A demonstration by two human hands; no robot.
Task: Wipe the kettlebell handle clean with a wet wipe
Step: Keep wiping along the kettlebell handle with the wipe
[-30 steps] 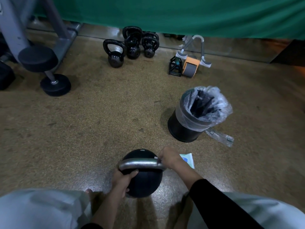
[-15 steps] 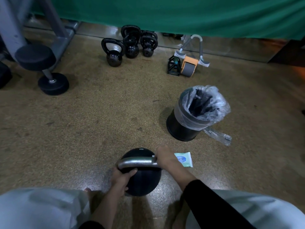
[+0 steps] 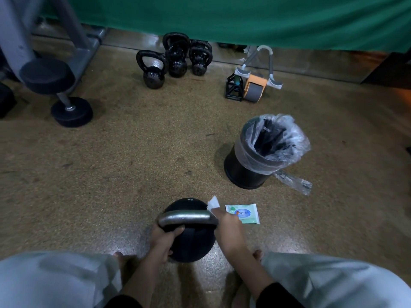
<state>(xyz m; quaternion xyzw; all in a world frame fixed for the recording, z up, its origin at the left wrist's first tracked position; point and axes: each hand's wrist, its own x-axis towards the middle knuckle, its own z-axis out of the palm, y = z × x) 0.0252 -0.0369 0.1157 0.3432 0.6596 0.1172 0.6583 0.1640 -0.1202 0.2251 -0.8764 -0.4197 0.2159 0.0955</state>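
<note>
Here, left hand (image 3: 163, 240) fingers grip the kettlebell handle (image 3: 186, 218). Right hand (image 3: 229, 230) pinches wet wipe (image 3: 213, 202) at its right end.

The kettlebell (image 3: 191, 243) body is matt black with a smooth coating. Its handle (image 3: 186, 218) is bare grey metal with a dull sheen. The wet wipe (image 3: 213, 202) is a white, soft, matt sheet. The wipe pack (image 3: 243, 213) is glossy plastic film. The bin (image 3: 242, 172) is smooth black plastic; its liner bag (image 3: 289, 141) is clear, crinkled, shiny plastic. The floor (image 3: 133, 163) is speckled and granular, glossy in patches. The small kettlebells (image 3: 153, 74) are glossy black metal. The curtain (image 3: 222, 16) is matt green cloth.
</note>
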